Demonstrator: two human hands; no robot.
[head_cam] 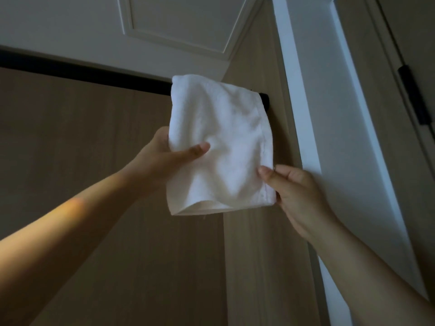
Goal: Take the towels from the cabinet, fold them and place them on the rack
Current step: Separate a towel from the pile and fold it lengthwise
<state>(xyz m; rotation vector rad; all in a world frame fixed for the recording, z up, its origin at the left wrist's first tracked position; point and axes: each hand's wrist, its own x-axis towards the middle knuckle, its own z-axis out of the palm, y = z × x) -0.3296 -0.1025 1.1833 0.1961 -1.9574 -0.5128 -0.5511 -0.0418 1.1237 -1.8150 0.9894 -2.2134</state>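
Observation:
A folded white towel (pixel 226 142) hangs over the right end of a black rack bar (pixel 94 72) that runs across the wooden wall from the left. My left hand (pixel 169 156) grips the towel's left edge, thumb on the front and fingers behind. My right hand (pixel 296 196) pinches the towel's lower right edge between thumb and fingers. The bar's right end (pixel 266 102) shows just past the towel.
A white door frame (pixel 303 114) stands right of the towel, with a wooden door and a black hinge (pixel 414 97) further right. White panelled ceiling moulding (pixel 179 27) lies above. Wooden wall panels (pixel 94 161) fill the left and lower part.

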